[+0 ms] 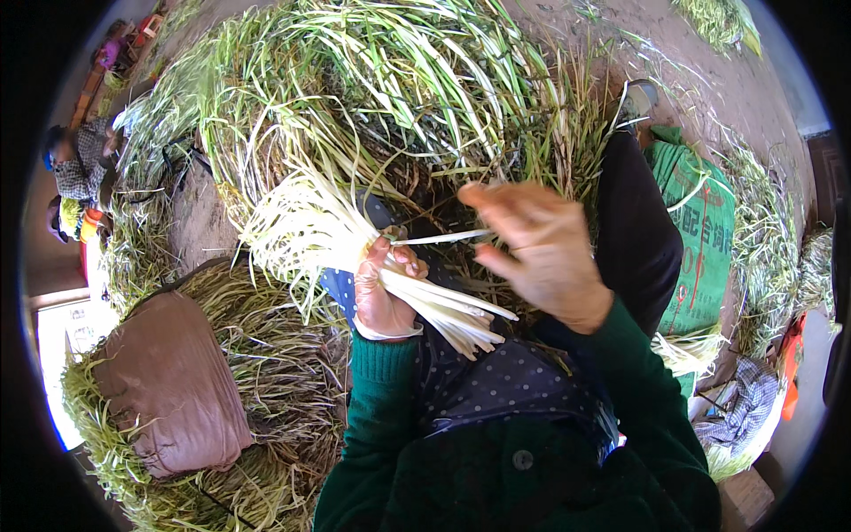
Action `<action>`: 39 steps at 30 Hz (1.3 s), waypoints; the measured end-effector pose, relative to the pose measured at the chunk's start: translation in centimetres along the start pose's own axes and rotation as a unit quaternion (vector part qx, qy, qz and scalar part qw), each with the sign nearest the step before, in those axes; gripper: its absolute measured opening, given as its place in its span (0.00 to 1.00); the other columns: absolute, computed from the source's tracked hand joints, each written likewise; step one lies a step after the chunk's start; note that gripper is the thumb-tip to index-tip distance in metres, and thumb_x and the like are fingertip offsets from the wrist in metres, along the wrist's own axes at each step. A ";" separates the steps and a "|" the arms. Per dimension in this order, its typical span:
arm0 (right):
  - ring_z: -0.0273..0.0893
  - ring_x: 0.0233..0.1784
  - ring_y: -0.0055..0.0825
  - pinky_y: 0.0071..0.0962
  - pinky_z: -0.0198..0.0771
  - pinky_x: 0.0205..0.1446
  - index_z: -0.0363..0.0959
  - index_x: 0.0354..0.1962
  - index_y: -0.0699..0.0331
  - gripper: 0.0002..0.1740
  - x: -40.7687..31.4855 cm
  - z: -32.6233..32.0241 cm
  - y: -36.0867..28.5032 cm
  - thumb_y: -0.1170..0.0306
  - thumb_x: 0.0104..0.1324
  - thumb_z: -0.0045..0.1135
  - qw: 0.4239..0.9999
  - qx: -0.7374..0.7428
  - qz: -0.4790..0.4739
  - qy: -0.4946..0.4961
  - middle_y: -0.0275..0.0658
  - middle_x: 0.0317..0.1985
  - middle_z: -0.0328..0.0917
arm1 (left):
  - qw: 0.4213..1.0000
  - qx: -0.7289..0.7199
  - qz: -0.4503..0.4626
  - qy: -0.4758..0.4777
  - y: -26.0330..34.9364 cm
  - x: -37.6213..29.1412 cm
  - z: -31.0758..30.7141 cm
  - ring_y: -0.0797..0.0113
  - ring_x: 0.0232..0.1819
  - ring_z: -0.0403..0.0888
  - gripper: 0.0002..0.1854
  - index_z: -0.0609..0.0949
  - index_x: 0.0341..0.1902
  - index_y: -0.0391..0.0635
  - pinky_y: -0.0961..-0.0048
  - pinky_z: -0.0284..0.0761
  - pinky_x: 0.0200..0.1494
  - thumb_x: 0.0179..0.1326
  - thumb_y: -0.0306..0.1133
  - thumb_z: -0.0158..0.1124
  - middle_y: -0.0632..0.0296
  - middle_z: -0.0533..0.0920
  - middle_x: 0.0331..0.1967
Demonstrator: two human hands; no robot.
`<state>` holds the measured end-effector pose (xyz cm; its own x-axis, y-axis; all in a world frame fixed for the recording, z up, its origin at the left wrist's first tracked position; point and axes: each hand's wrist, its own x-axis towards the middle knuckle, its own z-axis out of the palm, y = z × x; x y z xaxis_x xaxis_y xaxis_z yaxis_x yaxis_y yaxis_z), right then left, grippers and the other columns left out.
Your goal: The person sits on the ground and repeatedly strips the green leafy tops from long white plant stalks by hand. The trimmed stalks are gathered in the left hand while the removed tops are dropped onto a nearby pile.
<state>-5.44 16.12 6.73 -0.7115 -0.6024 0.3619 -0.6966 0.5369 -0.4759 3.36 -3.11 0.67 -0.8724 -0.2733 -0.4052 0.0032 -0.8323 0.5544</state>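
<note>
My left hand, in a thin translucent glove, grips a bundle of pale blanched chives or similar leafy stalks. Its loose yellowish leaves fan out to the upper left, and the white stalk ends point to the lower right. One separate pale stalk sticks out from the left fist towards my right hand. That hand is motion-blurred, its fingers apart around the stalk's far end; no firm hold on it shows. The bundle is above my polka-dot apron.
A large heap of green-and-white leafy stalks lies in front. At left, a brown cloth-covered bundle rests on more stalks. A green printed sack is beside my dark-trousered leg. Another person is at the far left.
</note>
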 end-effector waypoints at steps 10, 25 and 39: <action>0.78 0.26 0.36 0.29 0.72 0.31 0.79 0.43 0.63 0.12 -2.1 5.0 0.7 0.68 0.62 0.59 0.968 0.215 0.101 -0.077 0.43 0.29 0.79 | 0.998 0.020 0.012 -0.055 -0.9 -0.3 0.2 0.66 0.25 0.75 0.24 0.71 0.53 0.46 0.69 0.74 0.32 0.56 0.38 0.69 0.61 0.77 0.24; 0.76 0.24 0.44 0.34 0.70 0.26 0.75 0.36 0.65 0.06 -3.5 4.9 -0.8 0.72 0.66 0.51 0.979 0.196 0.056 -0.030 0.47 0.24 0.75 | 0.998 0.065 -0.009 0.006 -2.8 -0.7 0.4 0.69 0.20 0.71 0.10 0.75 0.35 0.43 0.73 0.69 0.26 0.56 0.31 0.68 0.64 0.74 0.19; 0.55 0.13 0.08 0.16 0.50 0.14 0.78 0.36 0.63 0.10 -8.3 0.6 6.8 0.68 0.69 0.48 0.761 0.471 0.389 0.220 0.30 0.21 0.73 | 0.999 0.020 0.039 0.002 -0.7 0.1 0.4 0.71 0.20 0.66 0.13 0.75 0.37 0.45 0.71 0.64 0.30 0.55 0.37 0.68 0.68 0.69 0.16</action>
<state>-4.25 24.42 -0.01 -0.9810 0.0481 -0.1877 0.1782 -0.1570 -0.9714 3.11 -2.37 0.55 -0.8682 -0.3382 -0.3630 0.0507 -0.7884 0.6131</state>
